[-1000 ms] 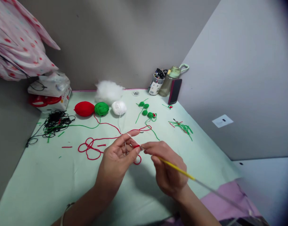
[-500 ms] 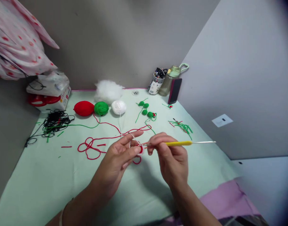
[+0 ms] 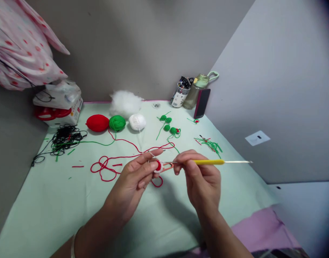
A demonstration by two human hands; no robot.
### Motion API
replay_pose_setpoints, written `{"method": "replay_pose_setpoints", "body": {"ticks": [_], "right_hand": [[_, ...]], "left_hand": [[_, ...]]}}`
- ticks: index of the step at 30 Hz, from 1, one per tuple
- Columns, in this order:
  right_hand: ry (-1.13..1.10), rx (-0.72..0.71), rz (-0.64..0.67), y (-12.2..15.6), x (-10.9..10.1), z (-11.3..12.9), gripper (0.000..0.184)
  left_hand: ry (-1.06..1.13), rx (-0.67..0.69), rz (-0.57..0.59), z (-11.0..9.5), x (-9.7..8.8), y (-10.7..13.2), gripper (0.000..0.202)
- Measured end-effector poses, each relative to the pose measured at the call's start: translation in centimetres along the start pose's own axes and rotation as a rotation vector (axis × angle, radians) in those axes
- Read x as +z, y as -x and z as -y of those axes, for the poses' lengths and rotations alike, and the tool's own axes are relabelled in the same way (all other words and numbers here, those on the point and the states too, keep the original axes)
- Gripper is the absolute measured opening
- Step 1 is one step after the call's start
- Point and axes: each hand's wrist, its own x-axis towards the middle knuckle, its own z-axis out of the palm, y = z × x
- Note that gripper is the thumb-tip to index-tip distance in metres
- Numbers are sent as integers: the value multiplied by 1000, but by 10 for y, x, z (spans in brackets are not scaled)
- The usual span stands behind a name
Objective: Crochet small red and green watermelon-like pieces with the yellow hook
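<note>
Between the thumb and fingers of my left hand (image 3: 130, 177) is a small round crochet piece (image 3: 159, 166), red in the middle with a white edge. White yarn (image 3: 151, 154) runs over the raised index finger. My right hand (image 3: 203, 179) is closed around a double-ended crochet hook (image 3: 210, 162) with a yellow handle, held level. Its thin left tip reaches the top edge of the piece; whether a loop sits on it is too small to tell. A pinkish-orange clip, like a stitch marker (image 3: 168, 166), sticks out from the piece towards my right fingers.
Red (image 3: 97, 123), green (image 3: 117, 123) and white yarn balls (image 3: 137, 122) stand at the back before white stuffing (image 3: 126, 104). Loose red yarn (image 3: 103, 168) lies left of my hands. Small green crochet pieces (image 3: 167, 127), yarn scraps (image 3: 211, 145), a phone (image 3: 202, 103) and a bottle (image 3: 192, 96) are further right.
My right hand and the hook have moved slightly right, away from my left hand. The crochet piece now shows more of its red face, and the orange clip is more visible.
</note>
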Motion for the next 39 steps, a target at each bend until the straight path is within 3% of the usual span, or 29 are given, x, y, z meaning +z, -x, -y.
{"method": "replay_pose_setpoints", "body": {"ticks": [3, 8, 11, 13, 16, 18, 19, 21, 23, 25, 27, 30, 33, 35, 37, 39], "right_hand": [[-56, 77, 75, -3, 2, -3, 16], [-226, 202, 57, -4, 0, -4, 17], [-216, 181, 72, -3, -2, -1, 21], [-48, 63, 77, 1, -2, 1, 22], [390, -280, 161, 7, 1, 2, 24], [652, -484, 214, 11, 2, 0, 27], [709, -520, 208, 12, 2, -1, 28], [619, -435, 140, 12, 2, -3, 28], [327, -223, 51, 9, 2, -4, 25], [44, -38, 2, 4, 2, -4, 22], [-66, 35, 15, 0, 3, -5, 19], [29, -17, 74, 0, 6, -4, 17], [268, -178, 111, 6, 7, -2, 24], [438, -276, 163, 8, 5, 0, 30], [441, -262, 144, 7, 2, 0, 29], [246, -133, 50, 3, 0, -1, 23]], "left_hand": [[-131, 76, -16, 2, 1, 0, 31], [-206, 70, -2, 3, 0, 2, 29], [-205, 72, -6, 1, -1, 4, 28], [-213, 106, -32, 2, 0, 5, 33], [-194, 159, -58, 5, 3, 6, 43], [-152, 135, -62, 7, 4, 6, 47], [-119, 97, -54, 7, 5, 6, 47], [-43, 1, -14, 5, 5, 5, 44], [11, -48, 25, 2, 4, 4, 39], [1, -23, 22, 0, 4, 4, 36], [-66, 19, 2, 0, 4, 4, 34], [-167, 74, -6, 3, 5, 6, 35], [-175, 117, -43, 7, 6, 6, 44], [-114, 76, -45, 7, 5, 6, 44], [-31, 1, -16, 5, 4, 5, 40], [20, -41, -2, 2, 3, 4, 35]]}}
